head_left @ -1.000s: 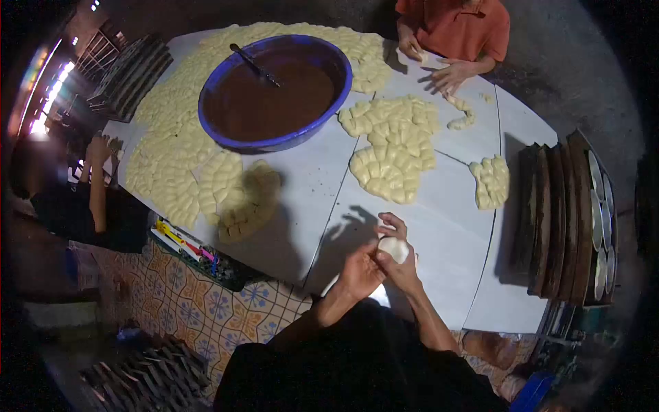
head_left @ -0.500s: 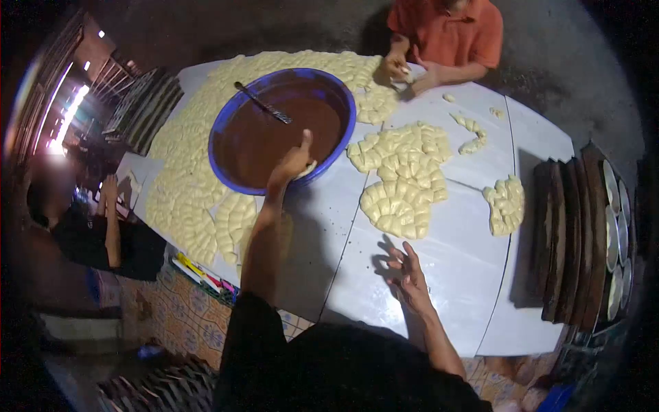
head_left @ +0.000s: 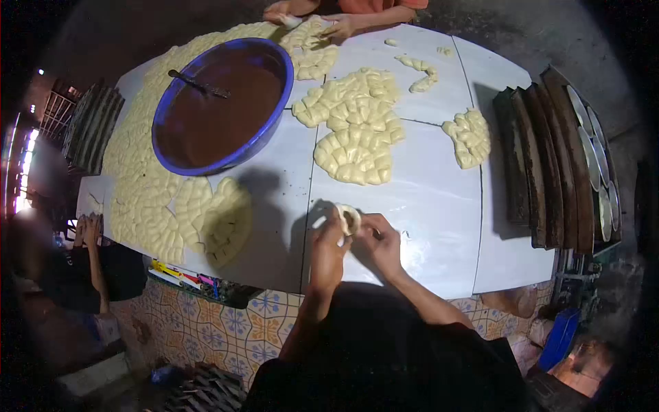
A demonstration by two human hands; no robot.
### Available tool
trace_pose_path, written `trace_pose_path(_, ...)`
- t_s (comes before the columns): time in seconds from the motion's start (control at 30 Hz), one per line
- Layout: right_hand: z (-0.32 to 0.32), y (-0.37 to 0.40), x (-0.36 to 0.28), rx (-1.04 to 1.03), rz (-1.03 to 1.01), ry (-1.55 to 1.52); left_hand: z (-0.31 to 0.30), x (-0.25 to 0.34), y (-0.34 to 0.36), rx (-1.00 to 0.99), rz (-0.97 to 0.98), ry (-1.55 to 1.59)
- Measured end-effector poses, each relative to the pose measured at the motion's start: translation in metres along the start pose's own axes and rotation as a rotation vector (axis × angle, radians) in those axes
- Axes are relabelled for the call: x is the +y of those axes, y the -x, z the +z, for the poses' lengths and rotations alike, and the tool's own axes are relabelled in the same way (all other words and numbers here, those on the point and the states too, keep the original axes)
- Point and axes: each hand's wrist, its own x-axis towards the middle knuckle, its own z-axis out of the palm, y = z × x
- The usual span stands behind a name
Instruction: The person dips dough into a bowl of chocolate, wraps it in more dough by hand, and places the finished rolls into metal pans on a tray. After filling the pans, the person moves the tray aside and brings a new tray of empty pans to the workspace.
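Note:
Close to my body, over the near part of the white table (head_left: 425, 226), my left hand (head_left: 328, 250) holds a small piece of dough (head_left: 349, 220) with brown filling in its middle. The fingertips of my right hand (head_left: 383, 244) are curled at the right side of that same piece. Beyond my hands lies a cluster of pale dough pieces (head_left: 353, 158). To the left is a blue basin (head_left: 274, 113) of brown filling (head_left: 233, 117), with a dark-handled utensil (head_left: 199, 86) resting in it.
Many dough pieces (head_left: 137, 185) cover the table's left side. A smaller cluster (head_left: 469, 139) lies at the right, near stacked trays (head_left: 549, 165). Across the table, a co-worker's hands (head_left: 340, 26) handle dough. Another person's hands (head_left: 88, 230) are at the left edge.
My left hand has come back from the basin to meet my right hand over the near table. The right hand has closed in on the dough piece. The view has shifted.

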Motion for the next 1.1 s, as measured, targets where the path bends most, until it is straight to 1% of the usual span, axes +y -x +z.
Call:
trace_pose_path(0.03, -0.002, 0.007, -0.007, 0.009, -0.301, 0.317, 0.004, 0.000, 0.007, -0.060, 0.001, -0.045)
trace_pose_path(0.07, -0.008, 0.012, -0.008, -0.059, -0.355, 0.373, 0.014, -0.002, 0.018, 0.034, 0.008, -0.260)
trace_pose_path(0.13, -0.027, 0.015, -0.010, -0.189, -0.468, 0.482, 0.010, -0.007, 0.024, -0.064, 0.202, -0.629)
trace_pose_path(0.17, -0.034, 0.015, -0.013, -0.210, -0.457, 0.430, 0.008, -0.010, 0.025, -0.117, 0.303, -0.814)
trace_pose_path(0.2, -0.038, 0.016, -0.020, -0.181, -0.412, 0.289, 0.012, -0.013, 0.025, -0.107, 0.386, -0.777)
trace_pose_path(0.23, -0.042, 0.017, -0.024, -0.149, -0.366, 0.148, 0.015, -0.012, 0.029, -0.139, 0.311, -0.716)
trace_pose_path(0.3, -0.047, 0.016, -0.011, -0.065, -0.235, -0.315, 0.025, -0.006, 0.039, -0.201, 0.156, -0.594)
trace_pose_path(0.33, -0.052, 0.016, -0.010, -0.099, -0.279, -0.292, 0.014, -0.023, 0.033, -0.242, 0.207, -0.474)
trace_pose_path(0.43, -0.056, 0.034, -0.020, -0.202, -0.293, 0.023, 0.014, -0.038, 0.032, -0.180, 0.169, -0.494)
trace_pose_path(0.47, -0.052, 0.044, -0.032, -0.144, -0.334, 0.135, 0.012, -0.038, 0.030, -0.113, 0.044, -0.565)
trace_pose_path(0.57, -0.068, 0.047, -0.006, -0.176, -0.195, 0.252, 0.011, -0.055, 0.035, -0.107, 0.011, -0.375)
trace_pose_path(0.6, -0.066, 0.051, -0.003, -0.112, -0.236, 0.184, 0.012, -0.062, 0.037, -0.104, 0.073, -0.380)
trace_pose_path(0.7, -0.062, 0.059, -0.015, -0.078, -0.046, 0.066, 0.008, -0.066, 0.033, -0.236, 0.547, -0.720)
trace_pose_path(0.73, -0.064, 0.055, -0.005, -0.045, -0.242, 0.235, 0.007, -0.061, 0.038, -0.241, 0.342, -0.698)
trace_pose_path(0.77, -0.072, 0.050, 0.004, -0.247, 0.015, 0.057, 0.009, -0.055, 0.041, -0.323, 0.349, -0.648)
trace_pose_path(0.83, -0.087, 0.040, -0.001, -0.635, 0.542, -0.310, 0.011, -0.046, 0.046, -0.482, 0.358, -0.545)
trace_pose_path(0.87, -0.092, 0.043, -0.008, -0.704, 0.593, -0.403, 0.013, -0.045, 0.049, -0.518, 0.380, -0.401)
trace_pose_path(0.97, -0.083, 0.019, 0.014, -0.570, -0.198, 0.097, -0.006, -0.054, 0.036, -0.200, 0.540, -0.161)
trace_pose_path(1.0, -0.078, 0.011, -0.001, -0.485, 0.034, 0.065, -0.008, -0.045, 0.025, -0.114, 0.570, -0.321)
trace_pose_path(1.03, -0.075, 0.000, -0.011, -0.414, 0.010, 0.181, -0.006, -0.042, 0.028, -0.170, 0.599, -0.108)
trace_pose_path(1.1, -0.076, -0.025, 0.034, -0.479, -0.056, 0.252, -0.010, -0.027, 0.031, -0.097, 0.546, -0.115)
